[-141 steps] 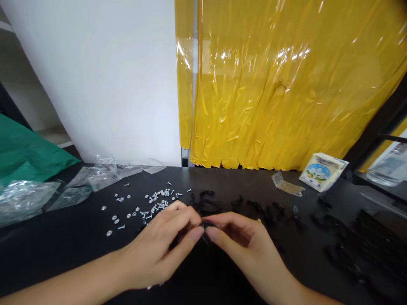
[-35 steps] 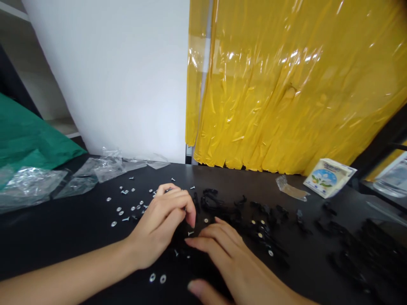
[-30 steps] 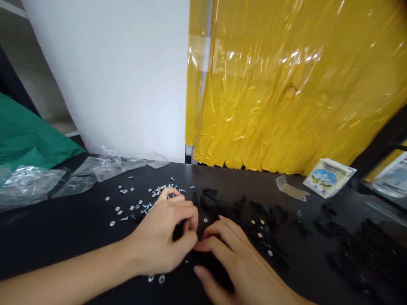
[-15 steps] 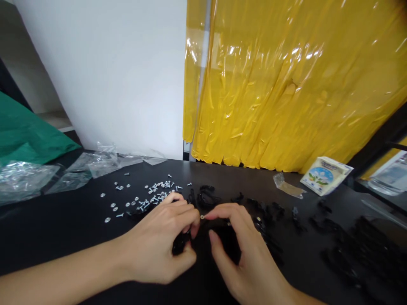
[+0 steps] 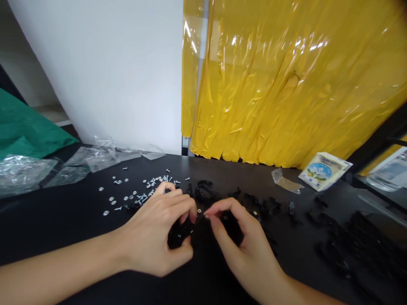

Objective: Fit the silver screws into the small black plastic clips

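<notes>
My left hand is curled around a small black part, largely hidden by the fingers and dark against the tabletop. A bit of shiny metal shows on that part. My right hand is just to the right, its thumb and index tips pinched together. Whatever lies between those tips is too small to make out. Between the two hands sits a small pale washer, apart from the right fingertips. Beyond my left hand, loose screws and round washers are scattered on the black table.
Black parts lie behind the hands, with a larger dark heap at right. Crumpled clear bags line the back left. A small printed packet and a plastic scrap lie back right, before a yellow curtain.
My right index finger has left the pale washer, and its tip has come down against the thumb. My left hand keeps its hold on the black part. The view has shifted slightly.
</notes>
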